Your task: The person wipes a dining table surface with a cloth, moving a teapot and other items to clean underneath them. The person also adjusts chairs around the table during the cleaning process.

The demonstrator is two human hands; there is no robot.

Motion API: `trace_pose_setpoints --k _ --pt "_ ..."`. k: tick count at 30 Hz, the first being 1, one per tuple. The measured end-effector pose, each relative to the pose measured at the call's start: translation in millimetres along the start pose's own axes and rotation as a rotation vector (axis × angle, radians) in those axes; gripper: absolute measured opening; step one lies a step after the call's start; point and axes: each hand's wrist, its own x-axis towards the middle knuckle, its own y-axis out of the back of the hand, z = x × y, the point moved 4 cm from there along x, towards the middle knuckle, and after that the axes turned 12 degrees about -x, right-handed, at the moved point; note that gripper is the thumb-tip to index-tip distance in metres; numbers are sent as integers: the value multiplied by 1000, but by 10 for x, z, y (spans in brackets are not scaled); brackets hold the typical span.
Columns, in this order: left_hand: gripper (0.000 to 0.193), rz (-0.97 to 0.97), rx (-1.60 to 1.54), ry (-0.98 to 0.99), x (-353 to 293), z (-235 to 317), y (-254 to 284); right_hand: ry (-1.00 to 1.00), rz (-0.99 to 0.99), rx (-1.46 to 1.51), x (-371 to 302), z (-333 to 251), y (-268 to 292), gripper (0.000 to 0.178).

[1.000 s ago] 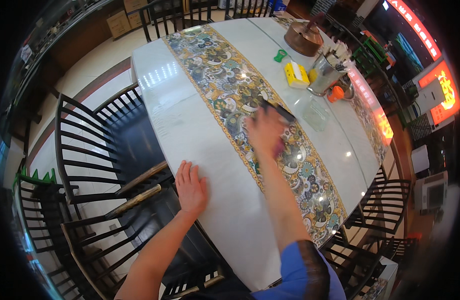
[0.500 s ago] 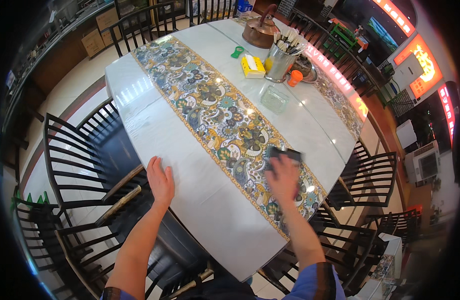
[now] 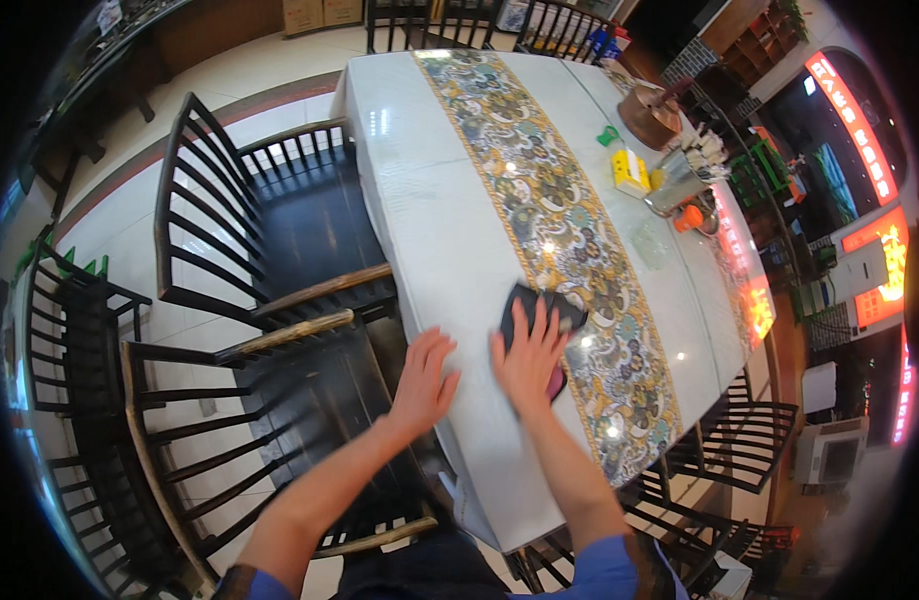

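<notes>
Right hand (image 3: pixel 528 362): fingers spread flat, pressing dark cloth (image 3: pixel 542 312) onto counter (image 3: pixel 430 200) beside patterned runner (image 3: pixel 540 190). Left hand (image 3: pixel 423 378): open, flat at counter's near edge. Wiping under way at near end; far end, by yellow box (image 3: pixel 630 172), apparently unreached.

dark cloth (image 3: pixel 536 312) on white table (image 3: pixel 430 210) with multicoloured floral runner (image 3: pixel 540 190).

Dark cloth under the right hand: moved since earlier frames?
Yes. The dark cloth slid off the patterned runner toward the table's chair-side white strip, under the right hand.
</notes>
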Motion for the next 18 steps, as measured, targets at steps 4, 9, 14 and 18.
trace_pose_setpoints --k 4,9,14,18 --pt "42 109 0 222 -946 149 487 -101 115 31 1458 -395 -524 68" --pt "36 293 -70 690 -2189 131 728 186 83 130 1877 -1452 -450 62" --pt "26 330 -245 794 -2718 344 701 519 -5 66 579 -1764 -61 41" --pt "23 221 -294 754 -2693 475 735 466 -47 237 -476 -1165 90 33"
